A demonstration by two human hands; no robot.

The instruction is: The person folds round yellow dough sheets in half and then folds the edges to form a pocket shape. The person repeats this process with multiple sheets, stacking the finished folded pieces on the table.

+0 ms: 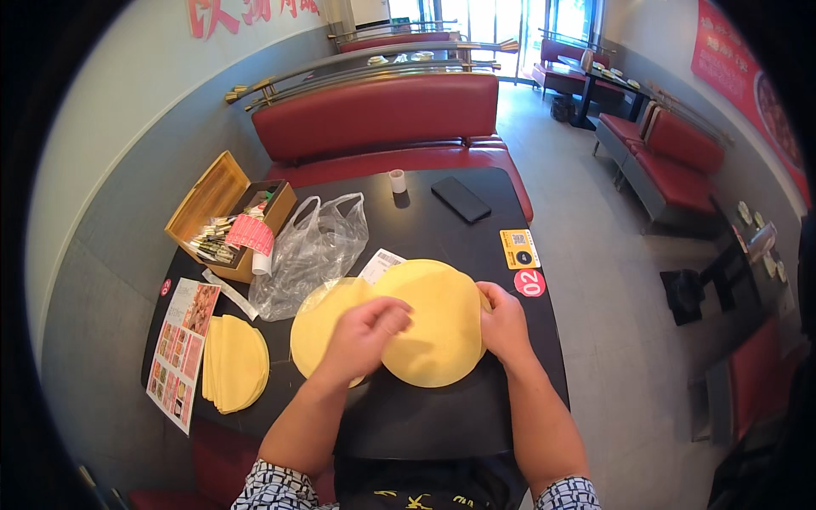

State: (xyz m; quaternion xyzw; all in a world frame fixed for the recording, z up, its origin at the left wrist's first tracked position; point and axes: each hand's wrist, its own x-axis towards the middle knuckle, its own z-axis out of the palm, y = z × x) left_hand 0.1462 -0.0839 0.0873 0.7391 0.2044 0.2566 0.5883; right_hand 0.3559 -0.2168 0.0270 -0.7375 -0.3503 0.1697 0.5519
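Two overlapping groups of thin round yellow sheets lie before me on the black table. My right hand [505, 322] grips the right edge of the nearer stack of sheets [437, 331], thumb on top; more than one layer shows there. My left hand [370, 331], blurred, is over that stack's left edge with its fingers curled; whether it pinches a sheet is unclear. Beneath my left wrist, other round yellow sheets [325, 315] are partly covered. Farther left lies a pile of folded yellow sheets [236, 363], half-round in shape.
A clear plastic bag [315, 255] lies beside an open wooden box [229, 223] of wrapped packets and a roll of pink labels [250, 236]. A printed menu [185, 350] overhangs the table's left edge. Toward the back are a black phone [461, 199] and a small white cup [397, 181].
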